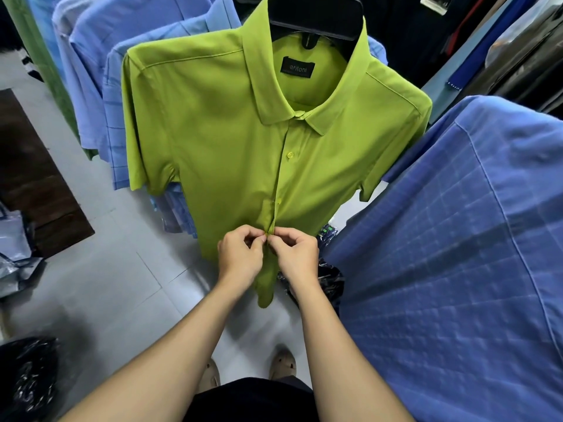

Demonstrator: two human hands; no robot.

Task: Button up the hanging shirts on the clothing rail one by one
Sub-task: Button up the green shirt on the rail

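Left hand (240, 254) and right hand (297, 254) meet low on the green shirt (213, 132)
Both pinch its front edges together — it hangs from a black hanger (316, 22), a blue checked shirt (457, 239) just right of it.

You are standing in a clothing shop or its stockroom. A lime-green shirt (231, 141) with a sewn-in brand label (298, 67) hangs on a black hanger (316, 22) before you. Blue shirts (100, 56) hang in a row on your left and a blue checked shirt (457, 239) on your right, and plastic bags (13, 242) lie on the tiled floor (115, 269).
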